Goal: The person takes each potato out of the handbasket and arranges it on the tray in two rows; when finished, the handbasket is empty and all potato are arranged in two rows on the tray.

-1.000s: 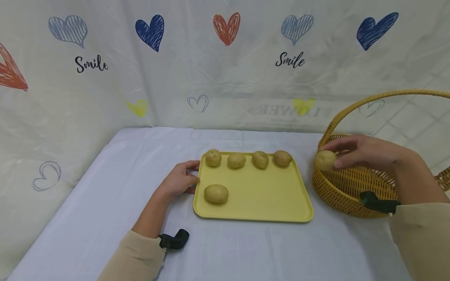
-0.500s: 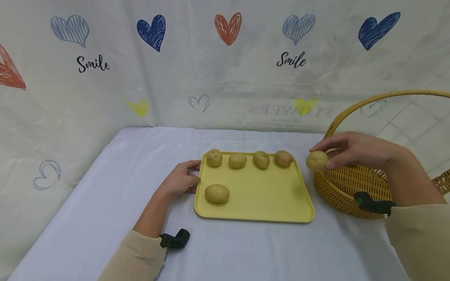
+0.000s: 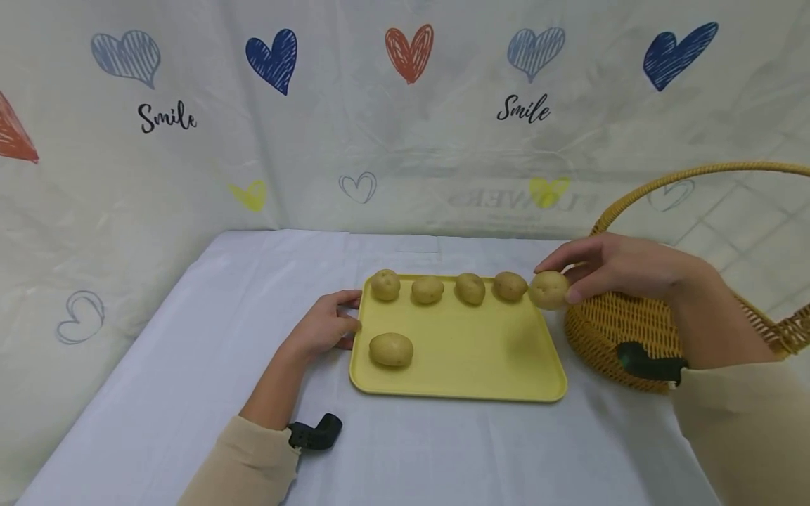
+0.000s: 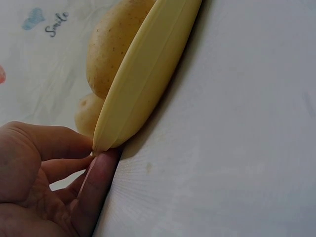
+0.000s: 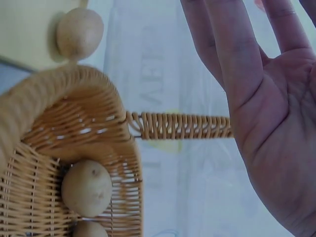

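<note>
A small round potato (image 3: 549, 290) is pinched between the fingers and thumb of my right hand (image 3: 623, 268), above the right rim of the yellow tray (image 3: 468, 344). In the right wrist view the palm (image 5: 284, 123) shows, with the fingertips and their potato out of frame. My left hand (image 3: 324, 323) holds the tray's left edge; in the left wrist view its digits (image 4: 96, 168) meet on either side of the rim. Several potatoes line the tray's far side, including one at the far right (image 3: 510, 286), and a larger potato (image 3: 391, 350) lies near the front left corner.
A wicker basket (image 3: 591, 344) with a tall arched handle (image 3: 696, 170) stands right of the tray, partly behind the right forearm. Potatoes (image 5: 87, 188) lie inside it. White cloth (image 3: 405, 450) covers the table, and a curtain printed with hearts (image 3: 409, 53) hangs behind.
My right hand has carried the potato leftward from over the basket's rim to the tray's right edge. The left hand and the tray have stayed put.
</note>
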Action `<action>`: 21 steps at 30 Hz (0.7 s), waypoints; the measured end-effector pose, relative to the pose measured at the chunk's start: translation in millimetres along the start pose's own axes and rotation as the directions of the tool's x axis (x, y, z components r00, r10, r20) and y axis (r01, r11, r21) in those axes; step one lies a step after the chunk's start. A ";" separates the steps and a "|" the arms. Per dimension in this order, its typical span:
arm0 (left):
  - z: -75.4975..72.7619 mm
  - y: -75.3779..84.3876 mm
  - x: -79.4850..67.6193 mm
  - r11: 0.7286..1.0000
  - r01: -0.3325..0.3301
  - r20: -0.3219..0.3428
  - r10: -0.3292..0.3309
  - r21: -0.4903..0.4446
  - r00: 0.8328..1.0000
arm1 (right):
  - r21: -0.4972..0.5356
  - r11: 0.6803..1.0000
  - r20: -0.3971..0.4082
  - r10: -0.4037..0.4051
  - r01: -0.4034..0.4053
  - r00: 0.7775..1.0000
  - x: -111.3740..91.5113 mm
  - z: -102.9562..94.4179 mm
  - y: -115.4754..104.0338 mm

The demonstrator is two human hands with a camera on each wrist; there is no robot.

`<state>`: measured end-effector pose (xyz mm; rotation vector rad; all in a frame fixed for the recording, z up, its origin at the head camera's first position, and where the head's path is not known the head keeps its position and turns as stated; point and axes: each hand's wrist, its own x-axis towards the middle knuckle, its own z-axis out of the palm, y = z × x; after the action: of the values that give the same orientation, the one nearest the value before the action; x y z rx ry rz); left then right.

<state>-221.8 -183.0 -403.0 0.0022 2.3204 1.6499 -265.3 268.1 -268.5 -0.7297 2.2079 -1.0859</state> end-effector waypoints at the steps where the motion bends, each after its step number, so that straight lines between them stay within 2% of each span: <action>1: 0.2 0.1 -0.1 1.000 0.000 -0.001 0.000 -0.001 1.000 | -0.001 1.000 0.002 0.005 -0.005 1.000 1.0 1.1 -1.6; 9: 0.7 0.8 -0.3 1.000 0.004 0.004 -0.004 -0.002 1.000 | 0.027 0.999 0.040 -0.017 0.016 0.999 12.0 9.3 -10.7; 21: -0.7 2.0 0.1 1.000 0.008 0.011 -0.007 -0.012 1.000 | 0.052 0.998 0.059 -0.030 0.027 0.998 40.3 27.3 -18.6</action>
<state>-222.4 -183.0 -401.0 0.0002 2.2995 1.6560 -270.3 216.9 -277.0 -0.7638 2.1174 -1.1161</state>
